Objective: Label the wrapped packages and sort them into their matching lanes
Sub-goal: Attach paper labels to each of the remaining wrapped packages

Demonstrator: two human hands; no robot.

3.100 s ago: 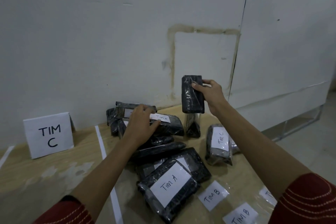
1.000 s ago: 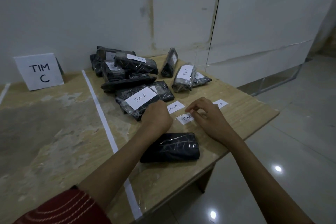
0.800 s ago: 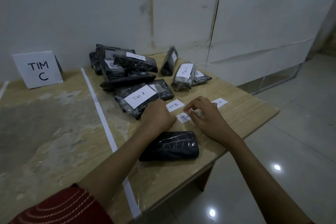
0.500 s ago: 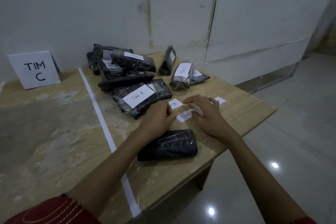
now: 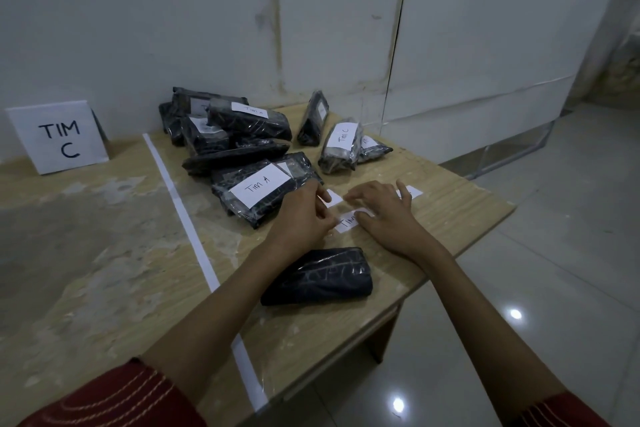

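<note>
An unlabelled black wrapped package (image 5: 318, 276) lies on the wooden table (image 5: 460, 215) near its front edge, under my left forearm. Just beyond it a white label slip (image 5: 347, 221) reading "TIM" lies between my hands. My left hand (image 5: 304, 215) pinches the slip's left end with curled fingers. My right hand (image 5: 384, 215) covers the slip's right end, thumb and bent fingers on it, so the last letter is hidden. Two more slips lie close by, one (image 5: 333, 198) behind my left fingers and one (image 5: 414, 191) past my right hand.
A pile of labelled black packages, the nearest marked "Tim A" (image 5: 258, 189), fills the table's back. A "Tim C" package (image 5: 341, 146) lies to its right. A white tape line (image 5: 194, 239) divides the lanes. A "TIM C" sign (image 5: 59, 137) stands at the left wall.
Three seconds ago my right hand held the black package up by the wall; it now lies at the table's front. In the last second both hands closed in on the "TIM" slip.
</note>
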